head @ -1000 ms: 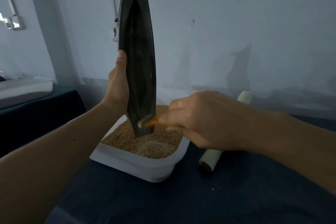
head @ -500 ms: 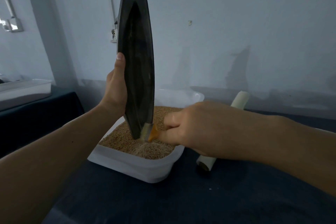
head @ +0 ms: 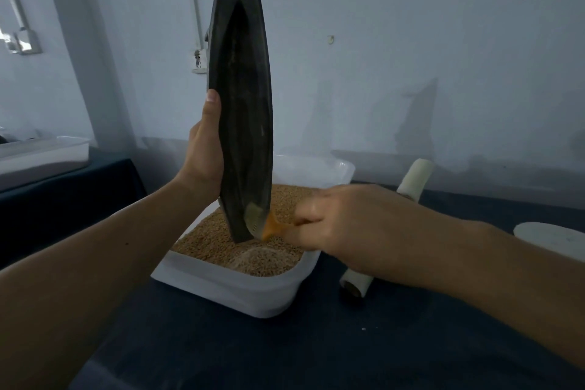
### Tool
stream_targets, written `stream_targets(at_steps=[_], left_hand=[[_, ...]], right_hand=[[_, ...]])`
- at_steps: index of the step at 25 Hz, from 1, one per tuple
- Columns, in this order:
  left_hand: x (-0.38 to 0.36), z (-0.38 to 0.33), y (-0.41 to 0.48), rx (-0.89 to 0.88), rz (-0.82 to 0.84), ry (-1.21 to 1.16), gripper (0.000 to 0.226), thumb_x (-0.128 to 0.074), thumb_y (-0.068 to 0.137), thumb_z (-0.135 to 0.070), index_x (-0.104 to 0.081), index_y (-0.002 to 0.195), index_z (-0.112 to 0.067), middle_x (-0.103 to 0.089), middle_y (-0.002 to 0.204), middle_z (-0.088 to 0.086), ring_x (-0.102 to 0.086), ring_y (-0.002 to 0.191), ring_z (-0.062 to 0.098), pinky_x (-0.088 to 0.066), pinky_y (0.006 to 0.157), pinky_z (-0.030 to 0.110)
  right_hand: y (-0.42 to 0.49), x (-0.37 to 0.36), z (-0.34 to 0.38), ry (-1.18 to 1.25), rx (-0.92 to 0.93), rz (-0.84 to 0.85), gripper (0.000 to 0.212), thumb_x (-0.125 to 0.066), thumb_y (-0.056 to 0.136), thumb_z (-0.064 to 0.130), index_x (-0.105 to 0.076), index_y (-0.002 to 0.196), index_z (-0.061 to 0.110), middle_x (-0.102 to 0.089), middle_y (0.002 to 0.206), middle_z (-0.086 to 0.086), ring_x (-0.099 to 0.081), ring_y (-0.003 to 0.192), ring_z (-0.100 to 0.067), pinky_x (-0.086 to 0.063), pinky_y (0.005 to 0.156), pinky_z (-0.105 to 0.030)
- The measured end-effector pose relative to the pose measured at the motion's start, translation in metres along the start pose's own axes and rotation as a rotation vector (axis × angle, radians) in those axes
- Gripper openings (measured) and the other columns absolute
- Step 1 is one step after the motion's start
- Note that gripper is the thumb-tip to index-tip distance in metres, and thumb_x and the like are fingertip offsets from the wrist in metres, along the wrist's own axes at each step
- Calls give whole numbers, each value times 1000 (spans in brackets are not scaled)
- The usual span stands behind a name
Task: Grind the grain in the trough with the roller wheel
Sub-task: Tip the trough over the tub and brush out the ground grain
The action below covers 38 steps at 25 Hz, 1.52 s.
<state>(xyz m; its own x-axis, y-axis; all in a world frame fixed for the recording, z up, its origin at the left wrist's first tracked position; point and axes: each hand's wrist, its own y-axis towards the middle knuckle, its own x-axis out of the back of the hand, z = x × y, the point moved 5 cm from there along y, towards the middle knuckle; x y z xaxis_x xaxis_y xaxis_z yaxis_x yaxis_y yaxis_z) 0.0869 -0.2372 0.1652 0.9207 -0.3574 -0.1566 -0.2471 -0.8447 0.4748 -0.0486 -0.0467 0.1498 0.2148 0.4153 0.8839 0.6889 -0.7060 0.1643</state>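
My left hand (head: 204, 152) grips the long black boat-shaped trough (head: 242, 104) by its left edge and holds it nearly upright. The trough's lower tip hangs just above the grain (head: 221, 234) in a white tub (head: 240, 291). My right hand (head: 345, 231) holds a small brush with an orange handle (head: 272, 226). Its pale bristles (head: 253, 215) touch the inside of the trough near the lower tip. A small paler heap of powder (head: 253, 255) lies on the grain below the tip. No roller wheel can be made out.
A cream-coloured roll (head: 411, 180) lies on the dark table (head: 316, 351) right of the tub, partly behind my right wrist. A pale round object (head: 550, 237) sits at the right edge. A white tray (head: 44, 152) stands on a second table at the far left.
The brush has swept down the trough's inside to its lower tip, and my right hand dropped with it. The trough stays upright in my left hand.
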Motion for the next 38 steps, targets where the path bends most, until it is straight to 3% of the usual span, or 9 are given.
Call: stream_targets(at_steps=[3, 6, 12, 17, 21, 24, 26, 31, 38], left_hand=[[0, 5, 0, 12, 10, -1, 68, -36, 92, -76, -62, 131, -26, -69, 124, 6, -66, 114, 28, -50, 99, 53], [-5, 7, -2, 16, 54, -1, 73, -36, 91, -77, -60, 135, -23, -68, 126, 8, -65, 116, 28, -49, 101, 53], [-3, 1, 4, 1, 54, 3, 77, -39, 88, -80, -57, 139, -26, -65, 131, 8, -63, 118, 31, -50, 98, 56], [1, 2, 3, 9, 3, -10, 78, -43, 85, -82, -57, 138, -27, -68, 127, 5, -66, 115, 28, -53, 96, 54], [7, 0, 4, -11, 21, -10, 76, -41, 88, -80, -56, 139, -26, -66, 129, 6, -64, 117, 29, -51, 97, 54], [5, 0, 5, -15, 36, 7, 75, -39, 90, -78, -54, 141, -25, -65, 131, 7, -64, 119, 30, -51, 98, 55], [4, 2, 4, -4, 25, 0, 75, -40, 89, -79, -53, 142, -26, -66, 130, 5, -64, 118, 27, -51, 98, 53], [3, 2, 5, -5, 48, 29, 75, -38, 88, -81, -56, 139, -29, -64, 133, 5, -62, 121, 31, -48, 100, 57], [-5, -15, 7, 36, -14, -48, 76, -40, 87, -81, -58, 137, -27, -68, 128, 5, -66, 115, 29, -51, 97, 54]], right_hand=[[-5, 18, -11, 10, -72, -206, 35, -57, 95, 5, -67, 128, 13, -67, 96, -6, -62, 67, -20, -56, 55, -35], [11, 40, -30, -15, -184, -347, 35, -54, 103, 9, -61, 136, 17, -63, 106, -2, -63, 77, -19, -58, 65, -35], [5, 9, 12, 143, -49, -8, 39, -41, 105, 13, -52, 142, 19, -58, 121, -3, -58, 105, -21, -54, 90, -39], [8, 19, -5, -11, -105, -190, 41, -43, 105, 11, -51, 143, 23, -58, 121, 3, -59, 101, -15, -55, 82, -31], [-3, 7, -4, 44, -33, -27, 56, -62, 94, 0, -57, 141, 28, -61, 120, 5, -64, 93, -15, -57, 68, -32], [-3, 15, -16, 70, -73, -251, 51, -65, 90, -6, -65, 134, 19, -65, 105, -1, -62, 72, -16, -56, 56, -32], [8, 21, -22, 23, -130, -336, 46, -58, 96, -2, -62, 138, 18, -63, 105, -1, -59, 71, -16, -55, 60, -30], [-12, -2, -13, 113, -57, -138, 46, -61, 98, 4, -63, 138, 27, -64, 118, 4, -66, 88, -13, -57, 69, -29], [-69, 26, -39, 523, -476, -747, 26, -66, 101, 24, -72, 126, 20, -75, 97, 8, -70, 81, -11, -58, 71, -32]])
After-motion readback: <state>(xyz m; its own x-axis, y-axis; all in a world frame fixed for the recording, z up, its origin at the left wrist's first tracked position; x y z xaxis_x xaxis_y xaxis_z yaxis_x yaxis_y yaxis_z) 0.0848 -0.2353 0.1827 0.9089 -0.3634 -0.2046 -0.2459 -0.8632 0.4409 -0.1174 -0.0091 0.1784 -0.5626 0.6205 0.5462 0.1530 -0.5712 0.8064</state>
